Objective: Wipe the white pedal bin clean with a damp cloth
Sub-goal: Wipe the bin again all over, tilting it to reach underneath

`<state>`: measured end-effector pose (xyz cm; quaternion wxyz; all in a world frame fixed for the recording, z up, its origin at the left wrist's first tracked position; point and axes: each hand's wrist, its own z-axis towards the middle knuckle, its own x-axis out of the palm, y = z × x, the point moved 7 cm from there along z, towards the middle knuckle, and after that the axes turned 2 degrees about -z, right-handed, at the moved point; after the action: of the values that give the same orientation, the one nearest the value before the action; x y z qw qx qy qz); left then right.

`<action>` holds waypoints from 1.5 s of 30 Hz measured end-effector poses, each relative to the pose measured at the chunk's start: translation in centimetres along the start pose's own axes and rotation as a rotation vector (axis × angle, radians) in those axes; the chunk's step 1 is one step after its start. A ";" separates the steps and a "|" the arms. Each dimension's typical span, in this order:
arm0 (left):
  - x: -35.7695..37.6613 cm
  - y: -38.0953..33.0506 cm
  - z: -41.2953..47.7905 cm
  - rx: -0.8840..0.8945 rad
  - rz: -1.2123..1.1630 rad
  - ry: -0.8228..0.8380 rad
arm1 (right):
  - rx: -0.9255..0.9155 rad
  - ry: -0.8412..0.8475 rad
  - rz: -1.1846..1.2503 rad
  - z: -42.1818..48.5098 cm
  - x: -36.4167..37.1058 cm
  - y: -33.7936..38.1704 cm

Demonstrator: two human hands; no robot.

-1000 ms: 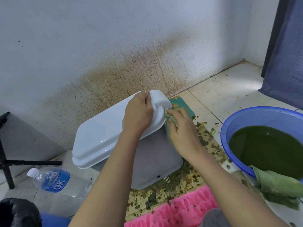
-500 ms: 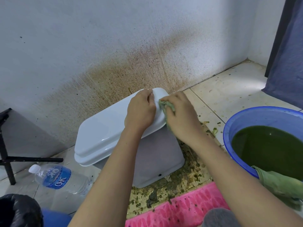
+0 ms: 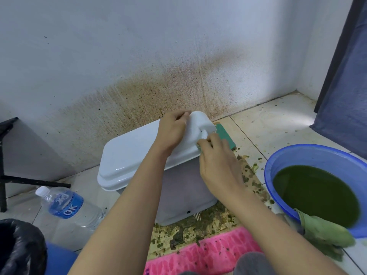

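Observation:
The white pedal bin [image 3: 178,195] lies on its side on the floor, its glossy white lid [image 3: 127,155] facing up and left. My left hand [image 3: 172,132] grips the lid's far corner near the hinge. My right hand [image 3: 216,161] presses a green cloth [image 3: 199,148] against the lid's edge and the bin's side; only a sliver of the cloth shows past my fingers. The bin's grey side wall faces me.
A blue basin [image 3: 297,155] of dark green water sits at the right, a second green cloth [image 3: 325,233] draped over its rim. A water bottle [image 3: 67,205] lies at the left, a black-bagged bin [image 3: 17,247] at the lower left. A pink mat [image 3: 200,255] and green debris lie below. A green pad [image 3: 224,133] lies behind the bin.
My right hand with the cloth slid from the lid's top corner down along its edge. The left hand stayed on the lid.

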<state>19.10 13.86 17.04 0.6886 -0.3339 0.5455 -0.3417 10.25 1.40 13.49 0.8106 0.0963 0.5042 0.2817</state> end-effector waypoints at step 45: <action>-14.6 12.9 -5.7 -0.169 0.420 -0.187 | -0.275 0.091 -0.431 4.4 7.3 14.6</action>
<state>12.40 32.60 12.87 0.7617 -0.2998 0.5634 -0.1119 11.31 18.03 16.44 0.8339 -0.1372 0.5061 0.1725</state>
